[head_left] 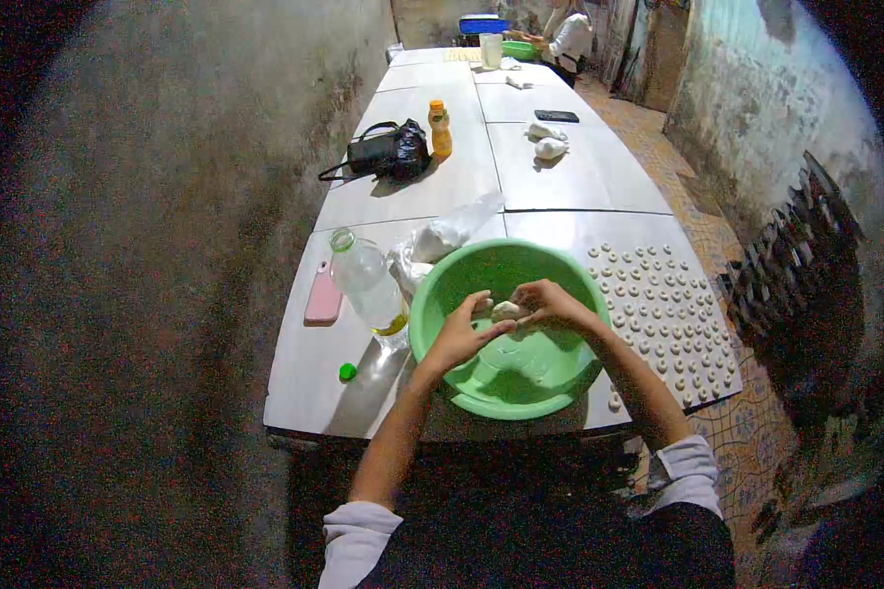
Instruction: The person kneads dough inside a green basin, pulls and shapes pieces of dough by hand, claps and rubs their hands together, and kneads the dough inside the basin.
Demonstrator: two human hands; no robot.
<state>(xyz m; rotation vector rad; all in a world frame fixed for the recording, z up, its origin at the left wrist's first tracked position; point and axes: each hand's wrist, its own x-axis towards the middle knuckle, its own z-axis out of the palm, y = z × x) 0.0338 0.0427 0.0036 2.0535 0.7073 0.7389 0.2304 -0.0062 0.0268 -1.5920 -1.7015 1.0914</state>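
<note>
Dough [506, 310], a small pale piece in the head view, sits between the fingertips of both hands, over the green basin [509, 407]. The right hand [552, 304] pinches its right side with curled fingers; the left hand [462, 332] curves around its left, thumb just nearer, its grip unclear. Pale rings [663, 319] lie right of the basin.

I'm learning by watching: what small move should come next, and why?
Probably pinch a small bit off the white lump: it sits between the left hand and right hand, over the basin, and looks bigger than the pieces laid out at right.
</note>
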